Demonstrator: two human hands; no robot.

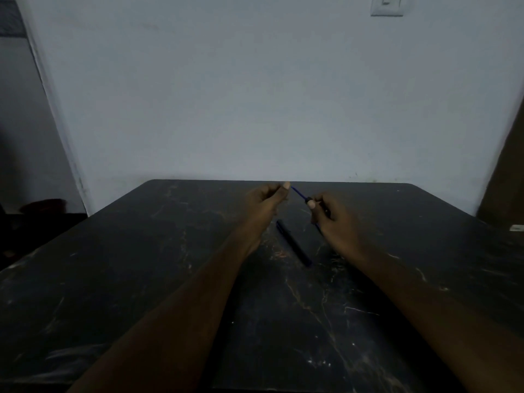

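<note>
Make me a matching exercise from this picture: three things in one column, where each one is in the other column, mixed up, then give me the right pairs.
Things
1. blue rod
2. black pen
3. wall switch

Places
A. high on the wall, upper right
B. held between the left hand and the right hand
C. lying flat on the table, between the forearms

Pairs: 1-B, 2-C, 3-A
</note>
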